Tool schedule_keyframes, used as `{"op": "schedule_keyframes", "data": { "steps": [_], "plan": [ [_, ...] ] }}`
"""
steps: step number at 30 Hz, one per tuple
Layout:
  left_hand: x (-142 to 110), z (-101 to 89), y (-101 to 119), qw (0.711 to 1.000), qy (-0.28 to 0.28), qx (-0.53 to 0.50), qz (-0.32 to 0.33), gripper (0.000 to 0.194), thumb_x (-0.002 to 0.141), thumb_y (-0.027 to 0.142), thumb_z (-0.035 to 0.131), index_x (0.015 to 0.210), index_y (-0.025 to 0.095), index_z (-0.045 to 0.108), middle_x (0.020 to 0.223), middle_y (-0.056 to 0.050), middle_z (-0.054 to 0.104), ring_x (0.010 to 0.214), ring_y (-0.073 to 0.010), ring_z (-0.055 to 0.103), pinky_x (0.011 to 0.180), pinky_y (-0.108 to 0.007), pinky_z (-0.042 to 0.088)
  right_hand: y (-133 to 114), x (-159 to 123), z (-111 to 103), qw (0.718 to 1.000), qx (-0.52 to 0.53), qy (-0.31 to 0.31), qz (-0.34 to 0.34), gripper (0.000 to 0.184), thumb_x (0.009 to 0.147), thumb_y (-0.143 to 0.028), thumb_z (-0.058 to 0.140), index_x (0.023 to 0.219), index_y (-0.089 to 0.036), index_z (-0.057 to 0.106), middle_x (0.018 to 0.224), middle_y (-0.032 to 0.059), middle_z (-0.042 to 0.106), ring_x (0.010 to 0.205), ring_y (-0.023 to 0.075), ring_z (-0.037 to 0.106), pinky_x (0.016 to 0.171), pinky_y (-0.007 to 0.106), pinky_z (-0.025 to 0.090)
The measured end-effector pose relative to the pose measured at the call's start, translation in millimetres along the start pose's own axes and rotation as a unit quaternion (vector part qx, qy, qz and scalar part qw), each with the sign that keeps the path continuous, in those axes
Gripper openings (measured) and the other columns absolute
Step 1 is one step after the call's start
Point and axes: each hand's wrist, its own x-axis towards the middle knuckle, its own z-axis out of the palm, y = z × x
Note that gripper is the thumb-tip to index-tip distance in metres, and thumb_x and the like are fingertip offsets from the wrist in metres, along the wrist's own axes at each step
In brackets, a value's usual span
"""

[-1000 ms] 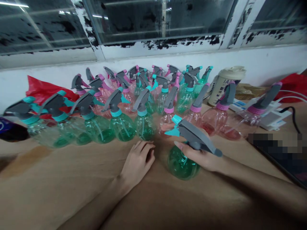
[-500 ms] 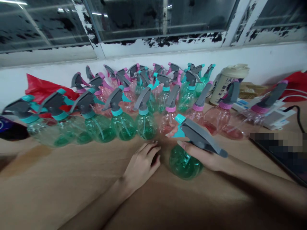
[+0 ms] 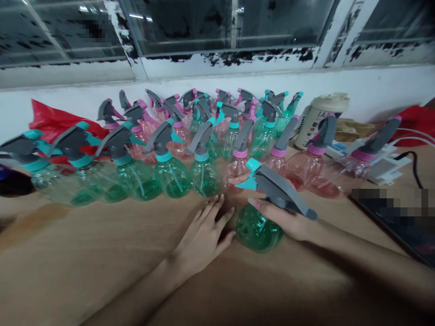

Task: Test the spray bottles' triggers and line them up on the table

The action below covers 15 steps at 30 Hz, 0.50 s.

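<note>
My right hand (image 3: 288,217) is wrapped round the neck of a green spray bottle (image 3: 260,231), below its grey and turquoise trigger head. The bottle stands close in front of me, its nozzle pointing up and to the left. Some of the right fingers are hidden behind the head. My left hand (image 3: 204,233) lies on the table just left of this bottle, fingers spread and holding nothing. Beyond it stands a front row of green spray bottles (image 3: 173,179) with turquoise collars. Pink spray bottles (image 3: 311,167) with pink collars continue the row to the right.
More spray bottles (image 3: 176,131), pink and green, crowd behind the front row. A cream cup (image 3: 321,117) and a white power strip (image 3: 387,167) are at the right, with a dark phone-like device (image 3: 390,222) nearer. Red plastic (image 3: 54,122) lies at the back left.
My left hand has shifted slightly right, and its fingers have spread wider. My right hand keeps its hold on the green spray bottle. The whole view has drifted a little.
</note>
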Motion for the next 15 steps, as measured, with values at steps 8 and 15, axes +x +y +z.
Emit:
{"op": "schedule_keyframes", "data": {
  "steps": [8,15],
  "plan": [
    [-1.6,1.8,2.1,0.999,-0.023,0.031,0.001,0.052,0.093,0.039,0.05,0.137,0.012,0.041,0.147,-0.017,0.035,0.137,-0.0322,0.028,0.109,-0.05,0.032,-2.1,0.1,0.3,0.997,0.066,-0.025,0.038,0.035,0.083,-0.021,0.054,0.118,-0.024,0.057,0.076,-0.0001,0.065,0.052,0.013,0.057,0.051,0.027,0.049],
    [-3.6,2.7,2.2,1.0,-0.012,0.028,0.007,0.051,0.097,0.04,0.043,0.14,0.014,0.037,0.15,-0.015,0.031,0.14,-0.0291,0.023,0.11,-0.049,0.03,-2.7,0.1,1.2,0.997,0.071,-0.014,0.028,0.03,0.084,-0.021,0.054,0.113,-0.026,0.057,0.11,0.0032,0.065,0.073,0.0153,0.065,0.066,0.029,0.055]
  ]
}}
